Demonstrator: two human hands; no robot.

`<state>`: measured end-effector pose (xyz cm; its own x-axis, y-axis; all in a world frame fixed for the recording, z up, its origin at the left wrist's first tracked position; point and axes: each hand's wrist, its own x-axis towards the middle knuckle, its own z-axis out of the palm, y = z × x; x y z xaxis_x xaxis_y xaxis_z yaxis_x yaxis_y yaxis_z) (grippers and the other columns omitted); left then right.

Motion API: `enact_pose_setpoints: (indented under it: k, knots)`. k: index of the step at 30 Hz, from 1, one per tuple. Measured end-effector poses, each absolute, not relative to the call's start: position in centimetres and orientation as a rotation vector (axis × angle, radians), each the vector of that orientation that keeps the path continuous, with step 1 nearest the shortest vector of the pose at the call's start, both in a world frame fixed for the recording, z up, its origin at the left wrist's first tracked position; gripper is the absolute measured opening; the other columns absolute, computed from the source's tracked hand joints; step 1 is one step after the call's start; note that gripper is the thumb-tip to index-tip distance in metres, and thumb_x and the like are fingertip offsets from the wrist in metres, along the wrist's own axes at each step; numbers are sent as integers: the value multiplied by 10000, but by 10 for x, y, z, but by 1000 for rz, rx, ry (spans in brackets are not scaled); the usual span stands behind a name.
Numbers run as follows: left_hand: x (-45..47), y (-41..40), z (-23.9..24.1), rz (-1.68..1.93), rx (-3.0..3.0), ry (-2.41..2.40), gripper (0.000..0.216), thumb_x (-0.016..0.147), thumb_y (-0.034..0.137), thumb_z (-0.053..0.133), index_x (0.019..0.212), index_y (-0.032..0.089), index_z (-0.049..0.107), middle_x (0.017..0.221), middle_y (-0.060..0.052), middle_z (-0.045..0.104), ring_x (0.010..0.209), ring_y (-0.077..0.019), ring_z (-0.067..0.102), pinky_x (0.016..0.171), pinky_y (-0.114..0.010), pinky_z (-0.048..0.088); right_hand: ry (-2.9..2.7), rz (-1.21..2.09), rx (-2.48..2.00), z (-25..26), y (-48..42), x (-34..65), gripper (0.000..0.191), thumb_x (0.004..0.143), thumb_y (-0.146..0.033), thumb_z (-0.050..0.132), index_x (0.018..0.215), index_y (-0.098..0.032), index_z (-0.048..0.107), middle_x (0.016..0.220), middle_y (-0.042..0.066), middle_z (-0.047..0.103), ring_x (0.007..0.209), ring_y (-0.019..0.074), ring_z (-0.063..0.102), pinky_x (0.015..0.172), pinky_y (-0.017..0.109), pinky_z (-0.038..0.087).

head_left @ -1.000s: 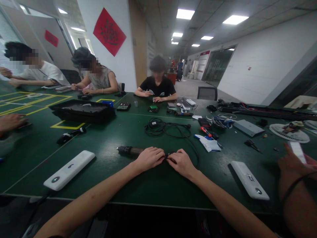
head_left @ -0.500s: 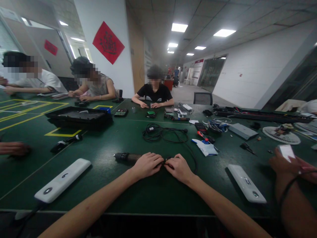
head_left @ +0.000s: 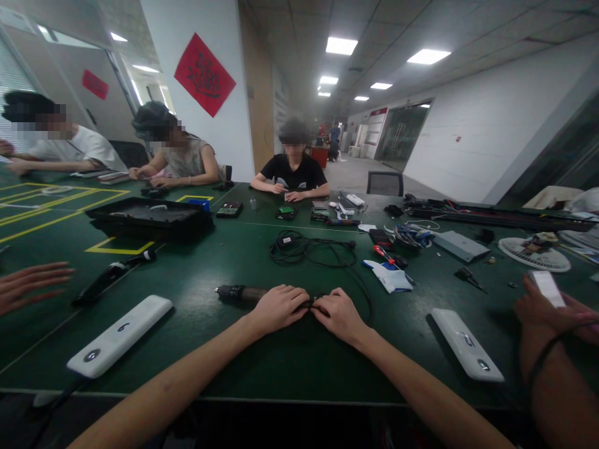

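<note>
- Electric screwdriver (head_left: 241,293): lies on its side on the green tabletop (head_left: 262,374) in front of the wearer, dark nose pointing left, its rear end under the left hand (head_left: 281,307).
- Left hand: palm down, its grip closed over the back of the brown body.
- Right hand (head_left: 337,312): its grip appears to pinch the end of the black cable (head_left: 299,255), just beside the left hand; the fingers hide most of the join, so whether cable and tool are connected cannot be told.
- The cable curves away behind the right hand to a loose coil beyond both hands.
- Tool handling: probably rigid and fairly heavy, round enough to roll — best held about mid-body, clear of the nose.
- Cable handling: likely light, flexible and a little springy — take it by its stiff end, since tugging the wire could strain it.
- A white device marked "6" (head_left: 120,337) lies left of the left forearm.
</note>
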<state>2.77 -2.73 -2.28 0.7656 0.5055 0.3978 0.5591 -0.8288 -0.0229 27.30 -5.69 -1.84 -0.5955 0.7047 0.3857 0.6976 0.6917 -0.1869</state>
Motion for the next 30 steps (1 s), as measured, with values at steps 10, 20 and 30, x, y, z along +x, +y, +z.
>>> enact_pose_setpoints:
  k: [10, 20, 30]
  knots:
    - [27, -28, -21, -541, -2825, -840, 216, 1041, 339, 510, 1216, 248, 596, 1167, -44, 699, 1024, -191, 674, 906, -338, 484, -2464, 31, -1093, -21, -55, 273, 121, 1020, -285, 625, 1010, -210, 720, 970, 42, 774, 851, 170, 674, 880, 352, 387]
    - [27, -25, -26, -577, -2816, -812, 206, 1041, 324, 505, 1205, 242, 600, 1195, -46, 696, 1052, -192, 672, 908, -335, 487, -2471, 42, -1070, -21, -54, 273, 151, 1037, -296, 602, 1045, -217, 731, 982, 52, 777, 868, 179, 674, 901, 363, 384]
    - [24, -23, -25, -572, -2833, -815, 204, 1057, 345, 489, 1169, 231, 615, 1170, -50, 703, 1045, -191, 677, 886, -332, 494, -2489, 65, -1078, -21, -51, 272, 157, 1041, -300, 596, 1078, -216, 723, 1037, 62, 780, 920, 199, 685, 914, 378, 379]
